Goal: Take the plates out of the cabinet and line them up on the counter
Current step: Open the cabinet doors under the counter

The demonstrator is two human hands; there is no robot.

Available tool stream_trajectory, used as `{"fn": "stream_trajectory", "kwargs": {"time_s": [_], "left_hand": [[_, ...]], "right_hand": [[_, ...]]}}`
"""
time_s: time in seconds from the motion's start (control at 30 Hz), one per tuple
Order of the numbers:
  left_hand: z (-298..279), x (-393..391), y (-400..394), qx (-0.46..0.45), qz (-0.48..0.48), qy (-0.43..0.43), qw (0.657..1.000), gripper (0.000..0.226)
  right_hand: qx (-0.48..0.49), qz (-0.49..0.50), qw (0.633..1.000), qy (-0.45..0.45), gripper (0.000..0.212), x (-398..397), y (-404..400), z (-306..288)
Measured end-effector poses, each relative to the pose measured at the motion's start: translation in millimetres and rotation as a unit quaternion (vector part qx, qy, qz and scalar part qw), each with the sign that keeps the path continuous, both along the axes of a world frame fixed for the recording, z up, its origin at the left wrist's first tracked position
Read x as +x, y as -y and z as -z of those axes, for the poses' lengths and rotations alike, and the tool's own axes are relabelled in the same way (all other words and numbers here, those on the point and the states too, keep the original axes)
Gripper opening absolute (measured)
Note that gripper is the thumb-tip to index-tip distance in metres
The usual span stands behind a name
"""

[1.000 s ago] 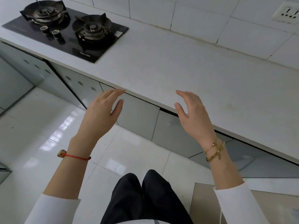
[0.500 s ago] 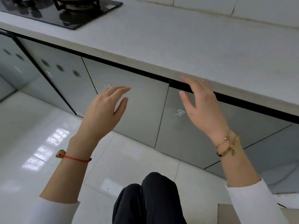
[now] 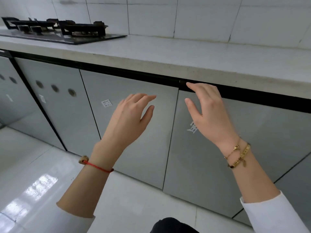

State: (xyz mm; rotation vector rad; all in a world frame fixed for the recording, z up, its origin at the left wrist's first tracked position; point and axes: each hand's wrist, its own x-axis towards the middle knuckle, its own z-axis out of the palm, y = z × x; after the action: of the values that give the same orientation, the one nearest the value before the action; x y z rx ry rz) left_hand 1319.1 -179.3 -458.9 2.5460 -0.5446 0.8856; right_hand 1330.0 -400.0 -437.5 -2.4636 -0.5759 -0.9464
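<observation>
Two bare hands are raised before the closed grey cabinet doors: the left hand (image 3: 129, 118) hovers with relaxed, spread fingers, holding nothing, and the right hand (image 3: 208, 113) has its fingertips (image 3: 189, 84) at the black strip (image 3: 134, 74) under the counter (image 3: 185, 52). No plates show. One two-burner gas stove (image 3: 57, 29) sits on the counter at the left.

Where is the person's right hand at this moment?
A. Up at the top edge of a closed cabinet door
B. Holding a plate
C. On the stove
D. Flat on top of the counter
A: the right hand reaches its fingertips to the dark strip above the closed cabinet door, under the counter, holding nothing.
</observation>
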Motion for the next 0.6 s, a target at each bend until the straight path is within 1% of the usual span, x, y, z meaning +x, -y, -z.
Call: {"fn": "stream_trajectory", "kwargs": {"time_s": [0.03, 0.1, 0.2, 0.3, 0.43, 0.53, 0.6], "left_hand": [[-2, 7, 5, -0.017, 0.001, 0.004, 1.0, 0.034], [-8, 19, 16, -0.091, 0.009, -0.02, 0.996, 0.033], [-18, 37, 34, -0.218, 0.017, -0.087, 0.972, 0.032], [-23, 56, 46, -0.292, 0.005, -0.137, 0.946, 0.032], [-20, 74, 54, -0.425, 0.017, -0.191, 0.885, 0.031], [-20, 80, 59, -0.498, 0.039, -0.209, 0.841, 0.028], [-22, 82, 61, -0.531, 0.055, -0.215, 0.818, 0.025]], "right_hand": [[-0.001, 0.003, 1.0, 0.005, 0.04, 3, -2, 0], [-0.007, 0.008, 1.0, 0.015, 0.041, 7, -5, -1], [-0.013, 0.017, 1.0, 0.021, 0.041, 13, -9, -2], [-0.029, 0.025, 0.999, 0.021, 0.041, 18, -11, -1], [-0.04, 0.033, 0.998, 0.026, 0.042, 25, -11, 2], [-0.04, 0.035, 0.998, 0.035, 0.041, 27, -11, 4], [-0.037, 0.035, 0.998, 0.04, 0.041, 28, -11, 5]]}}
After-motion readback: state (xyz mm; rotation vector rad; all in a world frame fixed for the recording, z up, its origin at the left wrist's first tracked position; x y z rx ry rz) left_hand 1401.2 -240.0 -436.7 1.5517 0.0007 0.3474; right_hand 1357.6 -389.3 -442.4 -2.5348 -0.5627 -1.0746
